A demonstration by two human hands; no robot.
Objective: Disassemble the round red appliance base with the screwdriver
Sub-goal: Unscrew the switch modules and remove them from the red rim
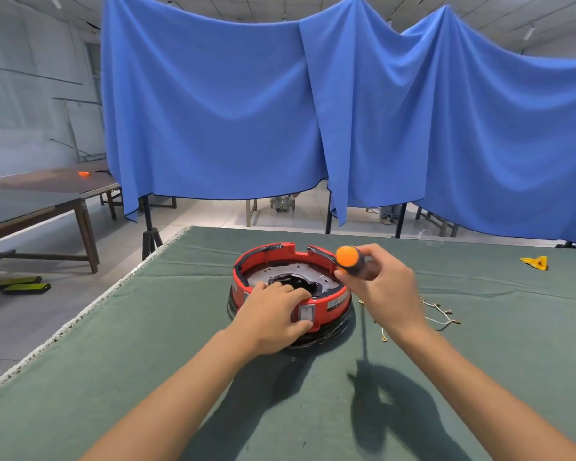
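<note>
Single view only: head-worn wide-angle camera, looked forward and down across green tabletop (pixel 147 361) from near edge. Both forearms entered from bottom of frame; left hand (pixel 273 314) and right hand (pixel 384 287) sat close, just below centre. Red appliance base (pixel 333 302) at mid-frame, near camera. Upper half took in blue curtain (pixel 213 111) behind tabletop, ceiling above it, side tables far left. Straight lines bowed toward frame edges. No second view to overlap.
</note>
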